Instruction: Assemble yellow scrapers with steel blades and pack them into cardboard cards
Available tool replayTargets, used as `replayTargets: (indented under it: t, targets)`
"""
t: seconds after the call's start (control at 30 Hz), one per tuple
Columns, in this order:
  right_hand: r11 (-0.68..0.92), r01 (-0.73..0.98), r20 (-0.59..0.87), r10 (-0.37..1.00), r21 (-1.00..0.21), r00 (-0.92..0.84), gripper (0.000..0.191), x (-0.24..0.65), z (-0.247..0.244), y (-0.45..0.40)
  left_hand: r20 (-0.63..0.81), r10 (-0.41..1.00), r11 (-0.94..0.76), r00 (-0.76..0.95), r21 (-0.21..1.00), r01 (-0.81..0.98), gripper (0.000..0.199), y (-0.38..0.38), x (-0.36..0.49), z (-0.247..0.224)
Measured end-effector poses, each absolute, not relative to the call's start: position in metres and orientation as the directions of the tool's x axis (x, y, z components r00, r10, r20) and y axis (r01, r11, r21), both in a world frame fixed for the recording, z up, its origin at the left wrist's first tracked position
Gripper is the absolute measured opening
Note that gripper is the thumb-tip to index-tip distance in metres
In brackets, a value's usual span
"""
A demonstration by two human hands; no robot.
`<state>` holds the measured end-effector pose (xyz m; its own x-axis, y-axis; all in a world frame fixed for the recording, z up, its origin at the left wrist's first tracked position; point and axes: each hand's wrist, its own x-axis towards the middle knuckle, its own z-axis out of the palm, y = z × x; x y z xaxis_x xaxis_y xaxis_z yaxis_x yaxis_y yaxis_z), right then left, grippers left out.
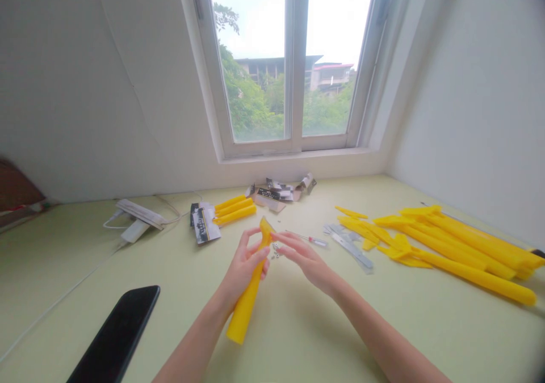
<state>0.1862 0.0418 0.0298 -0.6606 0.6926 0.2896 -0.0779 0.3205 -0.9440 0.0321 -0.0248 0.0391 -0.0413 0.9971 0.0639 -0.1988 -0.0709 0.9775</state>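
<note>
My left hand (243, 266) is wrapped around a yellow plastic handle (247, 306), a long tube with a flattened, angled head, held tilted above the table. The fingers of my right hand (304, 256) are stretched out and apart, with the index fingertip at the handle's head; its thumb is hidden. Beneath those fingers lie several small metal screws (275, 250), too small to make out well. Just beyond my right hand is a screwdriver (314, 240) with a clear and red handle.
Right of the screwdriver lie grey metal blades (351, 251) and a group of long yellow handles (464, 247). Farther back are packaged yellow tubes (234, 208) and torn black-and-white packaging (272, 194). At left are a phone (117, 335) and a power strip (140, 214) with cables. A window (293, 76) stands behind.
</note>
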Motion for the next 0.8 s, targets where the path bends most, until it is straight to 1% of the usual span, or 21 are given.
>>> replayTargets:
  t: [0.13, 0.2, 0.23, 0.3, 0.37, 0.4, 0.47, 0.6, 0.7, 0.8]
  targets:
    - [0.382, -0.023, 0.302, 0.690, -0.924, -0.658, 0.032, 0.187, 0.030, 0.043, 0.059, 0.996, -0.074, -0.071, 0.972, -0.225, 0.046, -0.024, 0.033, 0.039]
    - [0.449, 0.053, 0.328, 0.723, -0.892, -0.608, 0.028, 0.187, 0.027, 0.046, 0.040, 0.995, -0.062, -0.088, 0.965, -0.254, 0.046, -0.023, 0.033, 0.037]
    - [0.500, 0.124, 0.353, 0.746, -0.857, -0.564, 0.024, 0.188, 0.024, 0.049, 0.028, 0.996, -0.051, -0.088, 0.961, -0.271, 0.046, -0.022, 0.033, 0.036]
    - [0.589, 0.309, 0.411, 0.774, -0.747, -0.482, 0.018, 0.189, 0.018, 0.053, 0.000, 0.997, -0.024, -0.078, 0.954, -0.299, 0.047, -0.021, 0.032, 0.034]
    - [0.637, 0.452, 0.440, 0.765, -0.625, -0.470, 0.015, 0.191, 0.012, 0.056, -0.023, 0.997, -0.002, -0.072, 0.946, -0.325, 0.048, -0.020, 0.031, 0.034]
    - [0.651, 0.490, 0.438, 0.756, -0.580, -0.486, 0.015, 0.191, 0.010, 0.056, -0.033, 0.997, 0.005, -0.076, 0.940, -0.341, 0.049, -0.020, 0.030, 0.035]
    - [0.669, 0.529, 0.430, 0.742, -0.522, -0.514, 0.013, 0.190, 0.008, 0.056, -0.062, 0.994, 0.024, -0.089, 0.924, -0.382, 0.051, -0.020, 0.029, 0.038]
    - [0.683, 0.582, 0.423, 0.731, -0.441, -0.536, 0.011, 0.184, 0.008, 0.055, -0.136, 0.986, 0.080, -0.098, 0.897, -0.434, 0.055, -0.019, 0.029, 0.043]
    - [0.679, 0.604, 0.412, 0.733, -0.417, -0.541, 0.011, 0.181, 0.007, 0.055, -0.127, 0.989, 0.080, -0.076, 0.889, -0.450, 0.053, -0.019, 0.030, 0.044]
    - [0.673, 0.610, 0.396, 0.740, -0.419, -0.544, 0.012, 0.179, 0.006, 0.056, -0.136, 0.990, 0.103, -0.044, 0.888, -0.448, 0.055, -0.018, 0.030, 0.042]
